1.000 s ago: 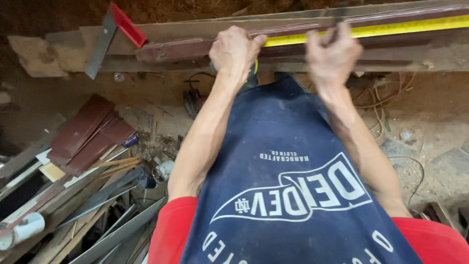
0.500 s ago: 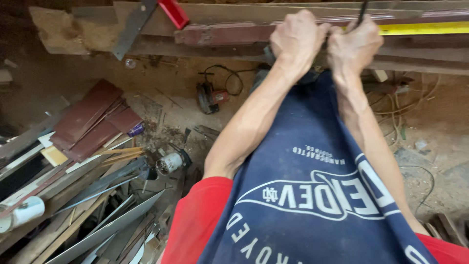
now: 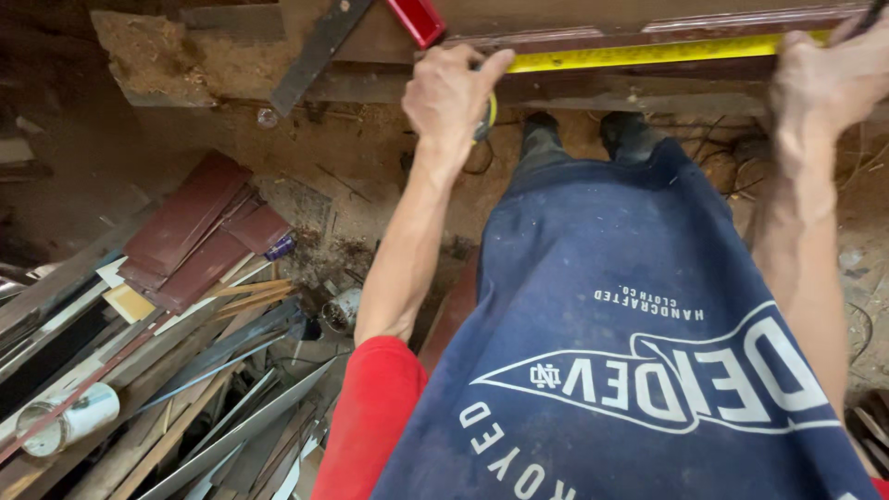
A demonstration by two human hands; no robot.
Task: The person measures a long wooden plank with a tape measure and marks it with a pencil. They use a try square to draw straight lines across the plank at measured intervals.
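Tape (image 3: 648, 54) lay stretched along the plank (image 3: 639, 32) on the bench (image 3: 185, 56), left hand (image 3: 451, 97) clenched on its case, right hand (image 3: 824, 83) pinching a pencil (image 3: 866, 18); marking well needed it taut and flat.

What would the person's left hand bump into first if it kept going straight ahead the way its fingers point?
Probably the reddish-brown wooden strip on the bench: the left hand already pins the yellow tape measure at the strip's near edge, fingers aimed across it. Depth is hard to judge, though.
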